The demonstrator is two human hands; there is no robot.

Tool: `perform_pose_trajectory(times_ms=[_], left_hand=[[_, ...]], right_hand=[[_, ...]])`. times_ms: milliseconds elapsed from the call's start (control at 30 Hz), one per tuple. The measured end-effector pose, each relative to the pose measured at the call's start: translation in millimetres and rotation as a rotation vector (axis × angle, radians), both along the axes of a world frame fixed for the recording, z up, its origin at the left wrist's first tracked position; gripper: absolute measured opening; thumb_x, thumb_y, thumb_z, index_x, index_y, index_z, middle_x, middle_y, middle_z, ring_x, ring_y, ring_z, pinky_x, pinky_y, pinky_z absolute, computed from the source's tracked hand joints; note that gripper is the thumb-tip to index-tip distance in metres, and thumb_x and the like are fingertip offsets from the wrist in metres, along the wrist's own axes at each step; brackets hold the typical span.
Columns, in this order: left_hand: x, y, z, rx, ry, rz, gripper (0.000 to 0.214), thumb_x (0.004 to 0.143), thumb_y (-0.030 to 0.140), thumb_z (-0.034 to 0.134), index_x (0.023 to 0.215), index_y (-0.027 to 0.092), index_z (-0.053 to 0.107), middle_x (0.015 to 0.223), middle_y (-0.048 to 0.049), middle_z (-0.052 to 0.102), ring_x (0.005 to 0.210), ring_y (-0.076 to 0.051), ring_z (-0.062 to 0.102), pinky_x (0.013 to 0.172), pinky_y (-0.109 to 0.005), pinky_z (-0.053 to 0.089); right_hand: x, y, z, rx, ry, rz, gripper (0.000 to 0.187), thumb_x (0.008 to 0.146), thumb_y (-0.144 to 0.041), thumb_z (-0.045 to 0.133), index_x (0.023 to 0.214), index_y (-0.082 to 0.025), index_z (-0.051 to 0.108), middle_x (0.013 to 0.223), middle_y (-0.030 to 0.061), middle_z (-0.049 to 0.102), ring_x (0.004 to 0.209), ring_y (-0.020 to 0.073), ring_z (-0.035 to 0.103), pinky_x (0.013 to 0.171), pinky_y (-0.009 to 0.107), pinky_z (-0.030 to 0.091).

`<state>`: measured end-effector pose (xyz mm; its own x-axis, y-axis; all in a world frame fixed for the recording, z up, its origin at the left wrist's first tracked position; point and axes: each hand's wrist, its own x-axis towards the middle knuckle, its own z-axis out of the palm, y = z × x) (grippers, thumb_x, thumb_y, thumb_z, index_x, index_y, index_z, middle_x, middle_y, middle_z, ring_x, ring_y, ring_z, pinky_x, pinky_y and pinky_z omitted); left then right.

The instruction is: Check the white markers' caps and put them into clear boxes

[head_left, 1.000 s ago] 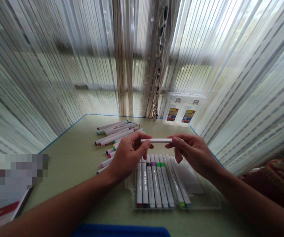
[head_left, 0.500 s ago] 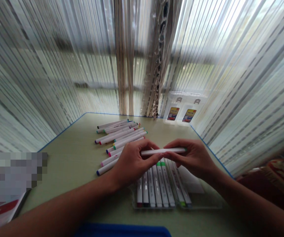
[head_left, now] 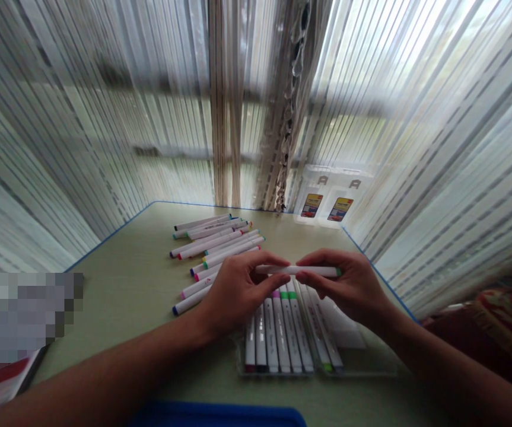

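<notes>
A white marker (head_left: 295,270) with a green end lies level between my two hands, above the table. My left hand (head_left: 242,283) pinches its left part with thumb and fingers. At the other side my right hand (head_left: 347,283) closes on the part near the green end. Below them, a clear plastic case (head_left: 366,366) holds several white markers (head_left: 277,338) in a row, with two more set apart in its right section. Their far ends are partly hidden by my hands. Beyond my left hand, several loose markers (head_left: 213,246) with coloured ends lie in a slanting stack.
Clear packaging (head_left: 326,196) with two yellow labels stands at the table's back right. A blue object (head_left: 220,415) lies at the near edge. At far left is a partly blurred-out item with a red band (head_left: 4,379). String curtains (head_left: 171,118) hang behind the table (head_left: 122,255).
The marker has shifted very slightly to the right, and the gap between my fingertips has widened a little. Both hands still hold it; the other markers stay in place.
</notes>
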<state>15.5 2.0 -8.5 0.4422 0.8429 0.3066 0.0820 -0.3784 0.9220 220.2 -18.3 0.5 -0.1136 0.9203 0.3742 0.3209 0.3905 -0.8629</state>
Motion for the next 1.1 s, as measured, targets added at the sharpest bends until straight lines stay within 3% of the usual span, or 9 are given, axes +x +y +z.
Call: perform_pose_trajectory(times_ms=[133, 300, 600, 800, 1100], left_hand=[[-1.4, 4.4, 1.3, 0.015, 0.018, 0.059, 0.026, 0.087, 0.033, 0.069, 0.104, 0.014, 0.075, 0.076, -0.0042, 0.07, 0.059, -0.012, 0.06, 0.052, -0.022, 0.046], [-3.7, 9.9, 2.0, 0.019, -0.024, 0.07, 0.028, 0.087, 0.035, 0.068, 0.103, 0.013, 0.073, 0.06, 0.0012, 0.058, 0.051, -0.01, 0.05, 0.047, -0.021, 0.037], [-3.8, 15.5, -1.3, -0.043, -0.131, 0.048, 0.027, 0.093, 0.035, 0.059, 0.105, 0.012, 0.069, 0.075, 0.0001, 0.058, 0.052, -0.008, 0.053, 0.048, -0.021, 0.041], [-1.6, 14.1, 2.0, -0.114, -0.239, 0.034, 0.024, 0.095, 0.031, 0.056, 0.105, 0.011, 0.065, 0.082, -0.0039, 0.066, 0.05, -0.007, 0.054, 0.047, -0.021, 0.043], [-3.5, 9.7, 5.0, -0.078, -0.266, -0.042, 0.027, 0.093, 0.027, 0.059, 0.111, 0.008, 0.067, 0.09, -0.0098, 0.073, 0.053, -0.008, 0.055, 0.052, -0.023, 0.046]], right_hand=[[0.5, -0.1, 0.7, -0.055, 0.087, 0.011, 0.023, 0.076, -0.036, 0.081, 0.087, -0.016, 0.079, 0.061, 0.0042, 0.07, 0.041, 0.0095, 0.052, 0.038, 0.02, 0.041], [1.2, 0.4, 0.7, -0.074, 0.234, 0.047, 0.024, 0.082, -0.035, 0.076, 0.096, -0.016, 0.079, 0.063, 0.005, 0.072, 0.04, 0.0089, 0.051, 0.038, 0.021, 0.043], [8.1, 4.9, -8.6, -0.134, 0.409, 0.155, 0.026, 0.092, -0.034, 0.066, 0.11, -0.018, 0.076, 0.081, 0.0087, 0.077, 0.045, 0.0094, 0.056, 0.043, 0.024, 0.045], [7.6, 10.7, -5.5, -0.185, 0.524, 0.102, 0.026, 0.087, -0.038, 0.07, 0.101, -0.017, 0.077, 0.077, 0.0082, 0.077, 0.039, 0.009, 0.054, 0.036, 0.023, 0.045], [10.2, 20.0, -2.8, -0.258, 0.637, 0.024, 0.025, 0.078, -0.038, 0.077, 0.088, -0.015, 0.077, 0.071, 0.0073, 0.076, 0.034, 0.0077, 0.05, 0.032, 0.02, 0.045]])
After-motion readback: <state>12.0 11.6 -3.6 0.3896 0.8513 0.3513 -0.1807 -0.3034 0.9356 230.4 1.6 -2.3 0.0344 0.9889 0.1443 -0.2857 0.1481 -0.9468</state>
